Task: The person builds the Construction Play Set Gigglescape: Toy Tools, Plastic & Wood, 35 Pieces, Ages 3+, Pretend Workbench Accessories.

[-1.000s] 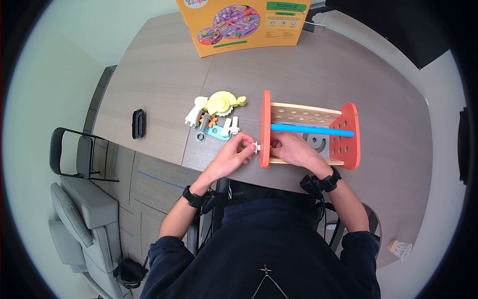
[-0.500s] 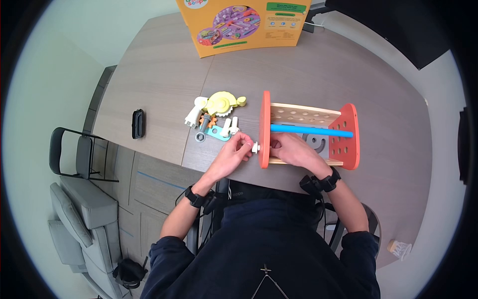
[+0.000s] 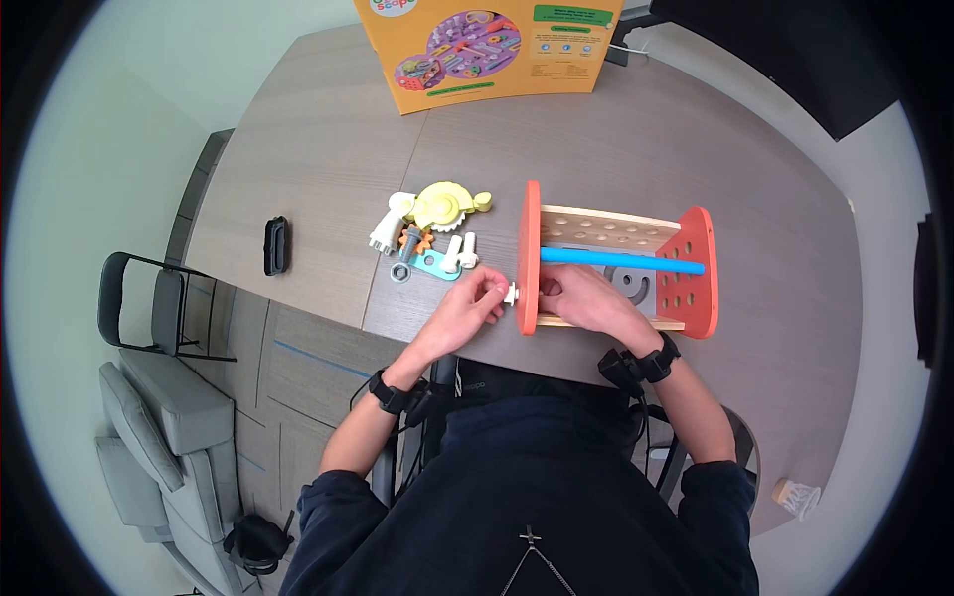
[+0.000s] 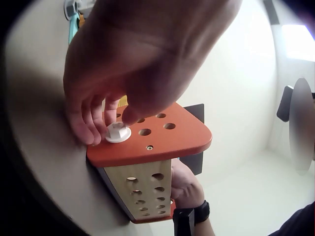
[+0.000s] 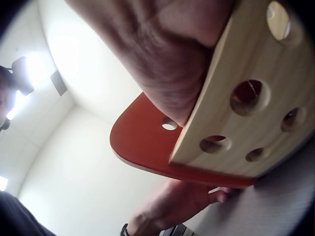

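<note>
In the head view, the left hand (image 3: 464,313) is at the outer face of the red left side panel (image 3: 530,253) of a toy box. Its thumb and fingertips pinch a white hexagonal piece with a round flange (image 4: 118,132), which lies against a hole in the panel in the left wrist view. The right hand (image 3: 591,301) reaches inside the box, near that panel's inner face; its fingertips are hidden, and so is anything between them. Its palm side lies by the edge of a pale wooden holed board (image 5: 221,123). A blue bar (image 3: 621,260) spans the box.
Left of the box lie a yellow toy saw (image 3: 440,206), white bolts (image 3: 452,253), an orange gear (image 3: 422,241), a turquoise strip (image 3: 430,264) and a grey nut (image 3: 399,272). A black case (image 3: 276,246) is farther left, a yellow printed box (image 3: 487,55) behind.
The left fingers have shifted slightly at the white piece, which sits at a slightly different angle. The right hand and the toy box have hardly moved.
</note>
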A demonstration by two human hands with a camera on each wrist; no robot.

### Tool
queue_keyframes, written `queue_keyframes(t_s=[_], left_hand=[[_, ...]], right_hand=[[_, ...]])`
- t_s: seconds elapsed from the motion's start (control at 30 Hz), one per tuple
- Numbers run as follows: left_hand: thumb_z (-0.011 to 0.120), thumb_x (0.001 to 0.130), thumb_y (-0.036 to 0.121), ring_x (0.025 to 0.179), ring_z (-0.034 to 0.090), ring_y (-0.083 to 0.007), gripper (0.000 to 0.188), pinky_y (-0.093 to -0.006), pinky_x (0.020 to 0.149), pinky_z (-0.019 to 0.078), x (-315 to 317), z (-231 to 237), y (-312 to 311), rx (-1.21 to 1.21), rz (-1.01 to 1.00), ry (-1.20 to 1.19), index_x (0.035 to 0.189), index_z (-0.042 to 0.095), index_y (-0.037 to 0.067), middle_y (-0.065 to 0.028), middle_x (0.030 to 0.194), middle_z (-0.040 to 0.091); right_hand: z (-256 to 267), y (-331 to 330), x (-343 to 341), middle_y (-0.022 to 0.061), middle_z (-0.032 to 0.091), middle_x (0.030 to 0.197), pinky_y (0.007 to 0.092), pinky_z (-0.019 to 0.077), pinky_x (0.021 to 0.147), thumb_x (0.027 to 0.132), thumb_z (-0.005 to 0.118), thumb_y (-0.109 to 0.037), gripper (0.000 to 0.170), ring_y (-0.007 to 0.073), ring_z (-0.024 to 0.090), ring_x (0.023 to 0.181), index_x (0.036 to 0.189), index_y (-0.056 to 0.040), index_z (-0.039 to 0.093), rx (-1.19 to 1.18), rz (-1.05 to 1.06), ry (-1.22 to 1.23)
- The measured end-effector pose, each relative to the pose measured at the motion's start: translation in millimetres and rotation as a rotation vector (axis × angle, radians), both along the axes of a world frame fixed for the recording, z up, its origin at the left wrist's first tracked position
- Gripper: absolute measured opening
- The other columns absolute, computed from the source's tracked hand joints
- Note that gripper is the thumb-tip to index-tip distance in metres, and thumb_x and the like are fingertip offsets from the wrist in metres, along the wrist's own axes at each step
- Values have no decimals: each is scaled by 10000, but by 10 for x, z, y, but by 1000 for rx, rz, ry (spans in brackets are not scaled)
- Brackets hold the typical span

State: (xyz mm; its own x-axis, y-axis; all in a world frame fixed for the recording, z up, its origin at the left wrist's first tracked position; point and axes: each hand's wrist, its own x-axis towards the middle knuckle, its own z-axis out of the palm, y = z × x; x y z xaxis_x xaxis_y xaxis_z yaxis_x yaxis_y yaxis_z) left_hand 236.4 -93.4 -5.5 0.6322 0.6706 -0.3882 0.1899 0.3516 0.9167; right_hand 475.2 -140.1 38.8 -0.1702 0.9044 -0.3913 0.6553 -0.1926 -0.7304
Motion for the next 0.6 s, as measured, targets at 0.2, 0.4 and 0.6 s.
queue_keyframes(t_s=[0.2,0.4,0.6], left_hand=[[644,1113,148,1048,635,-108,192,-294,919,546,-33,-116,-33,346,-49,-56,1269,588,53,-16,1148,649],[637,1127,189,1021,620,-95,193,-282,874,533,-16,-24,40,177,-38,67,1257,585,57,-8,1103,657],[628,1133,197,997,625,-95,205,-291,865,538,-1,-69,-20,301,-94,29,1269,576,53,-16,1094,644]], right_hand=[[31,4,-12,191,794,1101,443,582,902,981,767,-317,413,336,760,1028,1218,21,746,0,8,-13],[171,10,-38,196,794,1104,444,582,909,976,770,-319,424,342,761,1039,1224,25,745,-27,15,-62],[15,-2,-1,197,795,1107,444,583,915,975,768,-318,428,348,761,1048,1237,20,743,13,6,-13]])
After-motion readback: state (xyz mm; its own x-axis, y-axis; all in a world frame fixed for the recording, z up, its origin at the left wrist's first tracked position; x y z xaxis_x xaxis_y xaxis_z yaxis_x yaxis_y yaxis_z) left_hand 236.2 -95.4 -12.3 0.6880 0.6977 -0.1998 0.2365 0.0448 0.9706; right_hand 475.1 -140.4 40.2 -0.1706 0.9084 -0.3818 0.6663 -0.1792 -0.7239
